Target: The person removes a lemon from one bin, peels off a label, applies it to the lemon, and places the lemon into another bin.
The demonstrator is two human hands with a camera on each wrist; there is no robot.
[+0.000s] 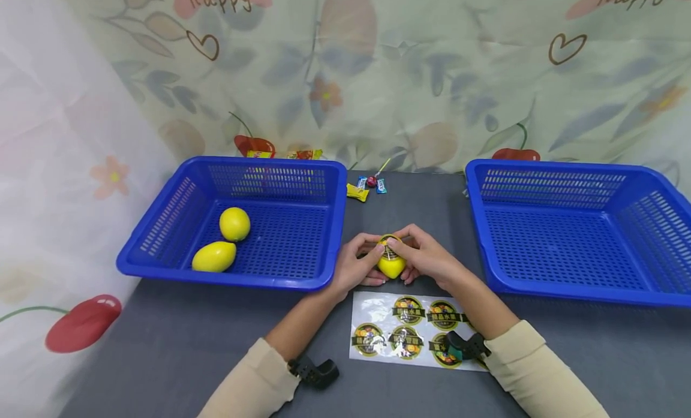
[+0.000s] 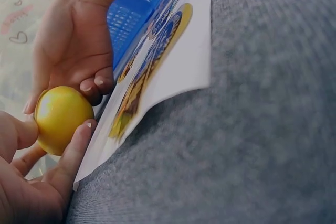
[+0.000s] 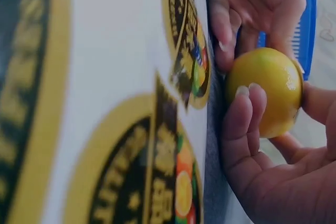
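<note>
A yellow lemon (image 1: 391, 268) is held between both hands above the grey table, just behind a sheet of round stickers (image 1: 375, 307). On its upper side is a round black-and-gold sticker (image 1: 389, 247), with both thumbs resting on it. The left hand (image 1: 356, 263) grips the lemon from the left, its fingers curled around the side. From the right, the right hand (image 1: 428, 256) holds it with thumb and fingers. The left wrist view shows the lemon (image 2: 64, 120) between the fingertips of both hands; in the right wrist view, right-hand fingertips (image 3: 242, 103) lie against the lemon's skin.
At the left, a blue basket (image 1: 227, 279) contains two lemons (image 1: 234, 224). Another blue basket (image 1: 572, 290) stands at the right. Wrapped candies (image 1: 357, 193) and a lollipop (image 1: 372, 181) lie at the back, before a patterned cloth (image 1: 399, 76).
</note>
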